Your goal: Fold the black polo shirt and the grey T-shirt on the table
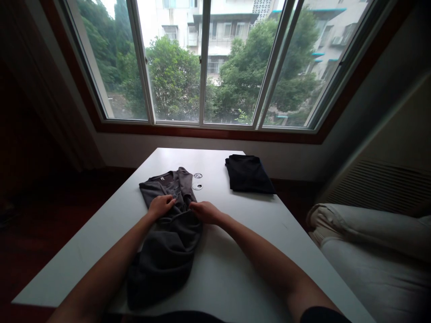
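A dark grey shirt point(168, 246) lies lengthwise on the white table point(256, 251), its collar with a small white label toward the window and its lower part bunched in loose folds. My left hand point(162, 206) rests on the shirt's middle, left of centre, its fingers bent together on the fabric; what they hold, if anything, is hidden. On the right edge of the shirt, my right hand point(205, 211) pinches the cloth between thumb and fingers. One sleeve is folded inward near the collar.
Folded black clothing point(249, 174) lies at the table's back right. Two small round markings point(197, 181) are on the tabletop beside the collar. A pale cushioned seat point(373, 251) stands right of the table. Beyond the far edge is a window point(202, 128).
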The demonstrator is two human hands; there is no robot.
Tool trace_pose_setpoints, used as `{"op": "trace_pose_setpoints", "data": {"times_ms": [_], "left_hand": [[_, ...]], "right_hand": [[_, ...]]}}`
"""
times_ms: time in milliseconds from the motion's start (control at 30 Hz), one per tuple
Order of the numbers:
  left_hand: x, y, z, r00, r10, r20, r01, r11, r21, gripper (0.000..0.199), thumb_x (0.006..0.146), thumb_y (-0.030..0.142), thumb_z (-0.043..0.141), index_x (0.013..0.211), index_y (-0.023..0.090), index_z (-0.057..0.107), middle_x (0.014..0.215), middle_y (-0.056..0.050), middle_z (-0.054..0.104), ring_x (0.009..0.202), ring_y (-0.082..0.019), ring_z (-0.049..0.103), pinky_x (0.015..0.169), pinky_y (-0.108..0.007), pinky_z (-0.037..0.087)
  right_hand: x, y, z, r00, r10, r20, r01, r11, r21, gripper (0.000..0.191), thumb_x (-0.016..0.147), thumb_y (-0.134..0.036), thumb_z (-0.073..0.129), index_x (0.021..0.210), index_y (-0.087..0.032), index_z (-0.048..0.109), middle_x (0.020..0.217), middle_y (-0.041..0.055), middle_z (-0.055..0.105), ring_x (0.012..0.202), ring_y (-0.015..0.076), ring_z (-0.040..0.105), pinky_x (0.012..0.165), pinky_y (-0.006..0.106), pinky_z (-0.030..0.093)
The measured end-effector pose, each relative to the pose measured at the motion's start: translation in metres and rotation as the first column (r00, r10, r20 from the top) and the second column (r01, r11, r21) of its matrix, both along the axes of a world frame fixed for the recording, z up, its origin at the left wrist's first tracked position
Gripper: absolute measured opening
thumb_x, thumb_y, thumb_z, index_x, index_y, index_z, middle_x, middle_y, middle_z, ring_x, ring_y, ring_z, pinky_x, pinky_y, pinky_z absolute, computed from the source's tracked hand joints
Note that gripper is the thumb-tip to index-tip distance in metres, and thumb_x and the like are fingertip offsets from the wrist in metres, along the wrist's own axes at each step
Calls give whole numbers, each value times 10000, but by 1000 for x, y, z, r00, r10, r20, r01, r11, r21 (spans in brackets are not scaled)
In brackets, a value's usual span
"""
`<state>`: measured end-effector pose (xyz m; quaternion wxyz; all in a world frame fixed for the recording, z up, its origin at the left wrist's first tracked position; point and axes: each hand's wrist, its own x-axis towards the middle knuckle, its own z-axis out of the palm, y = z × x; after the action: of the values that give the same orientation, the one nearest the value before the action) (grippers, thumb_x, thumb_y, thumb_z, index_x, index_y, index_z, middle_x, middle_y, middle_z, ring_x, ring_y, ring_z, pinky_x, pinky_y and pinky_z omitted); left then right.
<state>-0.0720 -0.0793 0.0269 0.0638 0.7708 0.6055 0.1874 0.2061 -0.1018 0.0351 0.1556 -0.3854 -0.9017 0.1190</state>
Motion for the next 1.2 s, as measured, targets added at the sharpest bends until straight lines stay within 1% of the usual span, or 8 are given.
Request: {"op": "trace_pose_setpoints", "data": {"times_ms": [167, 433, 633, 800, 867, 933, 1067, 1200], "left_hand": [[-1, 0, -1, 999, -2, 50, 2, 1000, 11, 330, 999, 452, 531, 770, 228, 611, 734, -22, 674, 734, -208, 634, 646, -284, 291], [-1, 2, -3, 997, -7, 72, 4, 999, 43, 344, 1005, 443, 504, 745, 229, 577, 694, -16, 641, 705, -203, 624, 654, -279, 312], [-2, 1, -2, 996, -50, 75, 49, 999, 9, 382, 990, 444, 532, 682, 219, 563, 667, -18, 638, 658, -189, 590, 635, -283, 287], [-2, 0, -2, 995, -55, 80, 54, 999, 8, 370, 996, 444, 515, 706, 221, 575, 679, -21, 639, 681, -195, 606, 644, -282, 296], [-2, 1, -3, 994, -52, 92, 50, 998, 27, 381, 1001, 450, 497, 702, 224, 561, 678, -19, 630, 684, -197, 604, 647, -283, 302], [-2, 1, -4, 992, -33, 124, 27, 998, 51, 397, 1009, 461, 473, 697, 225, 540, 674, -16, 615, 685, -196, 598, 655, -284, 317], [-4, 7, -6, 971, -14, 239, -15, 993, 120, 399, 1037, 472, 390, 742, 233, 513, 711, -16, 609, 712, -201, 603, 690, -286, 367], [-9, 16, -5, 941, 6, 337, -66, 984, 165, 401, 1054, 458, 342, 749, 238, 481, 687, -7, 571, 678, -192, 575, 683, -288, 378]], "right_hand": [[-3, -3, -4, 997, -76, 23, 74, 995, 67, 124, 1002, -330, 597, 1040, -271, 699, 865, 8, 742, 764, 192, 659, 673, 261, 342], [11, 4, -3, 997, -77, -29, 79, 992, 95, 198, 1026, -329, 624, 883, -214, 697, 945, 38, 733, 835, 176, 644, 756, 267, 383], [12, 2, -6, 995, -80, -60, 87, 989, 117, 117, 997, -314, 674, 1062, -226, 716, 1010, 48, 728, 912, 200, 661, 826, 288, 442], [10, 0, -6, 995, -7, -104, 26, 984, 178, 497, 984, -246, 686, 1464, -296, 570, 1196, 64, 685, 1053, 229, 638, 912, 324, 489], [8, 0, -6, 996, 48, -73, -33, 980, 197, 462, 999, -225, 658, 1444, -337, 601, 1209, 53, 678, 1080, 229, 622, 940, 331, 489], [4, 0, -8, 997, 58, -45, -47, 977, 209, 325, 1005, -223, 647, 1313, -317, 689, 1180, 56, 685, 1075, 230, 612, 949, 337, 485], [1, 5, -10, 995, -99, 1, 97, 974, 204, 147, 1000, -197, 622, 1109, -237, 713, 1106, 79, 707, 1041, 234, 611, 910, 325, 481], [21, 19, -4, 937, -349, -19, 347, 921, 177, 147, 1026, -210, 558, 1110, -227, 679, 1106, 92, 719, 1071, 236, 624, 907, 307, 468]]}}
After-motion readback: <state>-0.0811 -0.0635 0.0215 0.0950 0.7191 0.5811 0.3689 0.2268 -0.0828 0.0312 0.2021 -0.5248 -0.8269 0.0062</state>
